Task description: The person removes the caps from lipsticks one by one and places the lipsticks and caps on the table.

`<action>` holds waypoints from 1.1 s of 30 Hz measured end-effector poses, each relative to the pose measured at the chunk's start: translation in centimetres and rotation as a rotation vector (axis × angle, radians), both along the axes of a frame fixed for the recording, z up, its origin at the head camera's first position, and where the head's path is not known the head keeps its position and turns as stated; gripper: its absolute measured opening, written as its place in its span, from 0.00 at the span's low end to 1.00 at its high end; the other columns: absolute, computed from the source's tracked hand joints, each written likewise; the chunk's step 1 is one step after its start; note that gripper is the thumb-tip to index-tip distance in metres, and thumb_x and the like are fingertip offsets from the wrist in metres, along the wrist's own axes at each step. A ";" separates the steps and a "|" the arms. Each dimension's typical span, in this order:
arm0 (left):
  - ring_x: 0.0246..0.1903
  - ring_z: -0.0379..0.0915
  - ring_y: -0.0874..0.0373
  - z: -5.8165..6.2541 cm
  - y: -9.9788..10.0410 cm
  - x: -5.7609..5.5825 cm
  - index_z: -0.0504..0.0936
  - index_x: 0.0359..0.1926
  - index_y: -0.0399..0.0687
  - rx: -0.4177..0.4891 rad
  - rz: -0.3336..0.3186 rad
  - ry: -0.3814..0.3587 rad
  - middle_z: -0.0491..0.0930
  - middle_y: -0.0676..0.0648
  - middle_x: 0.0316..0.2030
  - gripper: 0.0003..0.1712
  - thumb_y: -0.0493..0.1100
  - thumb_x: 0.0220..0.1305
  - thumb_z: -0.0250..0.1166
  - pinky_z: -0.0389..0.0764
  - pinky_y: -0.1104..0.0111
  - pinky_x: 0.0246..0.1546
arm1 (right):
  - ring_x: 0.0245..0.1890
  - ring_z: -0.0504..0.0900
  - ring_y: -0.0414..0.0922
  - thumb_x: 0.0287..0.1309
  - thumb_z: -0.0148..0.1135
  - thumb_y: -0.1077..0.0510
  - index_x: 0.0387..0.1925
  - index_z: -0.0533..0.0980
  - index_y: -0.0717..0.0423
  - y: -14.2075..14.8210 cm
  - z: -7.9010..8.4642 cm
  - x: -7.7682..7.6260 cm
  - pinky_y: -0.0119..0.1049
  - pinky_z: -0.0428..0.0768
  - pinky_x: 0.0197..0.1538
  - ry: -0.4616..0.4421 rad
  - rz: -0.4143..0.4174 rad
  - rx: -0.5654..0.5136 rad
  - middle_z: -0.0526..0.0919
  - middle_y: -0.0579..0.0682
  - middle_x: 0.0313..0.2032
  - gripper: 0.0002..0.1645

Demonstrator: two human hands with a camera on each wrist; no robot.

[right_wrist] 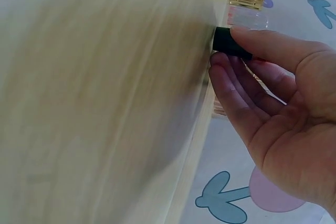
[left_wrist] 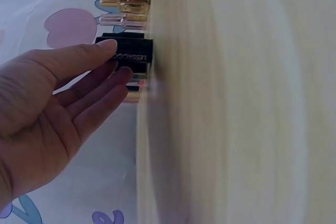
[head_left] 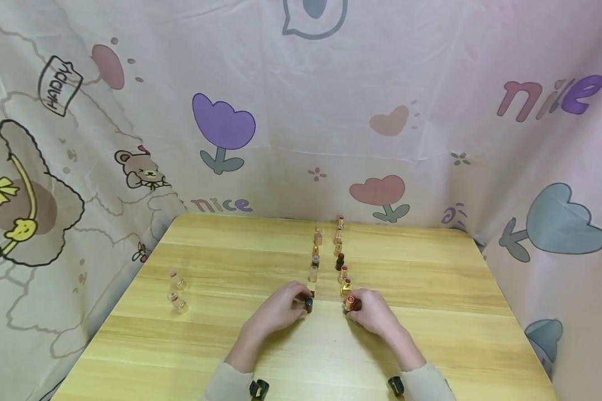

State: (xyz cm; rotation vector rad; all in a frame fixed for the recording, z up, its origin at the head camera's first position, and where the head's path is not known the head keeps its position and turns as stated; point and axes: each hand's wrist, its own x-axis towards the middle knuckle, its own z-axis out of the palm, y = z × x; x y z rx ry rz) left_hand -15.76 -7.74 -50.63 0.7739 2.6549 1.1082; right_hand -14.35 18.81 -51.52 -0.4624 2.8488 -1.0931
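At the near end of the left row, my left hand [head_left: 280, 307] holds a black lipstick cap [head_left: 308, 304] between thumb and fingers. Pale lettering shows on the cap's side in the left wrist view. Across from it, my right hand [head_left: 373, 313] pinches an uncapped lipstick [head_left: 349, 303] at the near end of the right row. Its black base [right_wrist: 227, 42] sits between thumb and fingertips in the right wrist view, close at the tabletop. Just beyond the right hand stands a gold lipstick [head_left: 346, 287]; a gold-and-black cap [head_left: 311, 288] is just past the left fingers.
Several caps, one of them clear [head_left: 313, 273], run back along the wooden table [head_left: 221, 267] in the left row. Several uncapped lipsticks, including a dark one [head_left: 340, 262], line the right row. Two clear-and-pink tubes [head_left: 178, 302] stand at the left. A printed curtain [head_left: 291, 128] hangs behind.
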 end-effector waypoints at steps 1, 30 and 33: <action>0.51 0.81 0.49 0.2 -0.2 0.2 0.82 0.56 0.39 0.011 0.015 -0.009 0.82 0.45 0.51 0.22 0.30 0.60 0.73 0.86 0.61 0.56 | 0.30 0.80 0.38 0.45 0.77 0.72 0.29 0.80 0.54 0.0 0.0 0.0 0.28 0.83 0.36 0.002 0.001 -0.002 0.83 0.42 0.28 0.15; 0.62 0.72 0.40 0.1 -8.1 2.2 0.76 0.62 0.30 0.530 0.774 0.646 0.77 0.34 0.61 0.28 0.24 0.60 0.70 0.68 0.78 0.70 | 0.30 0.80 0.37 0.50 0.79 0.65 0.32 0.83 0.53 0.3 -0.2 0.3 0.30 0.83 0.36 -0.062 -0.017 -0.064 0.83 0.41 0.29 0.11; 0.64 0.70 0.39 -0.2 -9.4 2.1 0.74 0.65 0.30 0.555 0.919 0.708 0.75 0.35 0.64 0.31 0.24 0.60 0.71 0.66 0.73 0.72 | 0.31 0.80 0.37 0.50 0.79 0.65 0.33 0.83 0.53 0.4 -0.1 0.4 0.30 0.84 0.37 -0.073 -0.025 -0.076 0.84 0.41 0.29 0.11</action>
